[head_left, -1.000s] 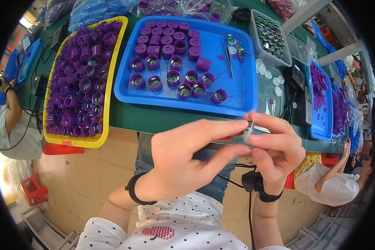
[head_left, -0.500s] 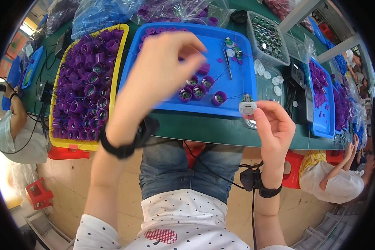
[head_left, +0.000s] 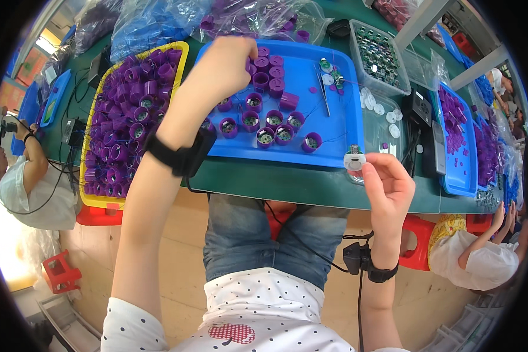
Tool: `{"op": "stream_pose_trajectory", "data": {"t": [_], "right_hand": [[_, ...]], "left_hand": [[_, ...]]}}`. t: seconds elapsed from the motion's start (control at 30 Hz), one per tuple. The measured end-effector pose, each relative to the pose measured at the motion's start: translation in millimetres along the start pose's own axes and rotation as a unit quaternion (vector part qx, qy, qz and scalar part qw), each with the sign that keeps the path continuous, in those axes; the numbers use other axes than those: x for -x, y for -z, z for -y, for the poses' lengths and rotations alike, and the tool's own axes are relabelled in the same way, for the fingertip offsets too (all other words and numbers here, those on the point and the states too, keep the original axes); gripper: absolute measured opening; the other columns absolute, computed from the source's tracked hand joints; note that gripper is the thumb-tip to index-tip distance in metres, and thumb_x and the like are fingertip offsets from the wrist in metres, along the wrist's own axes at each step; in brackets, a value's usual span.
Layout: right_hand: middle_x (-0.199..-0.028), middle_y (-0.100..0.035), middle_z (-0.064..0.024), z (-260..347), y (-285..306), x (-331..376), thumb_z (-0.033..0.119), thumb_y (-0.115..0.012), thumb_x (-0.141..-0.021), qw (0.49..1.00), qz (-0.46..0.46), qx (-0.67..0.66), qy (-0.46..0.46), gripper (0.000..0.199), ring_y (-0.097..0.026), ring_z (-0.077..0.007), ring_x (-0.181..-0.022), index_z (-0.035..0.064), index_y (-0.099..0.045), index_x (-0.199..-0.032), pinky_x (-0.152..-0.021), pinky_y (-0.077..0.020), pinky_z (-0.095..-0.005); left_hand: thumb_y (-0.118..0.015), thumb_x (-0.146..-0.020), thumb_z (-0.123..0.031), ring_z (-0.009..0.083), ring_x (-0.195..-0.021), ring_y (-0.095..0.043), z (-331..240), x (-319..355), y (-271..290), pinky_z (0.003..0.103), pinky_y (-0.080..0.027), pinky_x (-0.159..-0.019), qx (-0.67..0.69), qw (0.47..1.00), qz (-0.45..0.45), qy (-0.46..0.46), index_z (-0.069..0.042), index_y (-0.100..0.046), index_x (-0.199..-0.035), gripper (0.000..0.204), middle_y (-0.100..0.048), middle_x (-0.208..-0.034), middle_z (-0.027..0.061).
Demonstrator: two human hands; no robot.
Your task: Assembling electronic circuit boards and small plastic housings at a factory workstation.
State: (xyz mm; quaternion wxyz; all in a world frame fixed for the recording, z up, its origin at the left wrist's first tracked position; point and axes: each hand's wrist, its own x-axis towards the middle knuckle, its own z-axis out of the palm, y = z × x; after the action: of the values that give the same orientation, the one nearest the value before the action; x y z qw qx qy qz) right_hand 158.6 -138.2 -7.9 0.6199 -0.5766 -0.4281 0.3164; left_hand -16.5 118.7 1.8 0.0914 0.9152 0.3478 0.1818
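Observation:
My left hand [head_left: 226, 66] is over the back left of the blue tray [head_left: 339, 154], its fingers curled down at the edge of a cluster of purple cups [head_left: 276, 88]. The hand itself hides whatever is between those fingers. Between thumb and fingers, my right hand [head_left: 390, 182] pinches a round white cap [head_left: 354, 162] with a small green circuit board [head_left: 354, 149] on it, just off the tray's front right corner. More purple cups [head_left: 274, 119] stand nearer me in the tray, several with circuit boards inside and thin wires trailing.
Metal tweezers [head_left: 324, 94] lie in the tray beside green boards [head_left: 336, 79]. At left, a yellow tray [head_left: 183, 58] is heaped with purple cups. Clear bins of circuit boards [head_left: 376, 56] and white discs [head_left: 391, 117] stand right. Co-workers sit at both sides.
My left hand has moved up and left to the cup cluster, and its fingers have curled down, uncovering cups in front. My right hand still holds the white cap, almost unmoved.

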Motion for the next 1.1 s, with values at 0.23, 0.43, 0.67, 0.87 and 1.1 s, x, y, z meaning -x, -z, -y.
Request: {"op": "stream_pose_trajectory", "data": {"t": [0.23,0.43,0.67,0.87,1.1], "right_hand": [[-0.092,-0.065,-0.0154,39.7,-15.1,-0.7,-0.008,-0.060,-0.078,0.991,-0.069,0.056,0.102,0.016,-0.063,-0.0165,-0.087,-0.0083,-0.060,-0.094,-0.081,-0.0497,-0.0269],[-0.099,-0.061,-0.0218,73.7,-25.3,17.9,0.006,-0.060,-0.083,0.953,-0.018,0.136,0.270,0.018,-0.062,-0.0222,-0.085,-0.0052,-0.056,-0.097,-0.075,-0.0485,-0.0274],[-0.092,-0.062,-0.0231,87.8,-15.7,27.2,0.007,-0.066,-0.081,0.835,0.008,0.394,0.383,0.019,-0.063,-0.0260,-0.074,-0.0039,-0.059,-0.095,-0.061,-0.0525,-0.0294],[-0.089,-0.065,-0.0170,92.7,-31.8,30.2,-0.002,-0.074,-0.071,0.796,-0.019,0.461,0.392,0.022,-0.065,-0.0254,-0.080,-0.0029,-0.065,-0.091,-0.067,-0.0561,-0.0285],[-0.090,-0.065,-0.0162,88.8,-38.0,23.9,-0.006,-0.072,-0.068,0.809,0.003,0.456,0.372,0.022,-0.065,-0.0256,-0.080,-0.0028,-0.068,-0.089,-0.067,-0.0557,-0.0284]], "left_hand": [[-0.072,-0.069,0.005,0.0223,-0.102,-0.061,-92.0,74.6,48.8,0.033,-0.054,-0.082,0.544,0.830,-0.115,-0.044,0.003,-0.055,-0.107,0.042,-0.062,-0.108,0.0154],[-0.070,-0.070,0.010,0.0322,-0.104,-0.060,-118.4,115.0,10.3,0.041,-0.053,-0.088,0.826,0.558,-0.069,-0.025,0.000,-0.048,-0.107,0.045,-0.054,-0.119,0.0229],[-0.064,-0.069,0.019,0.0312,-0.111,-0.056,-120.1,115.9,0.6,0.043,-0.051,-0.093,0.839,0.540,-0.030,-0.058,0.004,-0.053,-0.102,0.038,-0.053,-0.119,0.0258],[-0.067,-0.075,0.009,0.0386,-0.102,-0.060,-130.8,115.8,-1.4,0.052,-0.051,-0.090,0.711,0.686,-0.127,-0.084,-0.003,-0.048,-0.104,0.037,-0.052,-0.110,0.0142],[-0.064,-0.073,0.012,0.0349,-0.104,-0.058,-128.1,117.3,-4.7,0.055,-0.049,-0.092,0.645,0.732,-0.181,-0.124,-0.002,-0.046,-0.109,0.043,-0.051,-0.110,0.0166]]}}
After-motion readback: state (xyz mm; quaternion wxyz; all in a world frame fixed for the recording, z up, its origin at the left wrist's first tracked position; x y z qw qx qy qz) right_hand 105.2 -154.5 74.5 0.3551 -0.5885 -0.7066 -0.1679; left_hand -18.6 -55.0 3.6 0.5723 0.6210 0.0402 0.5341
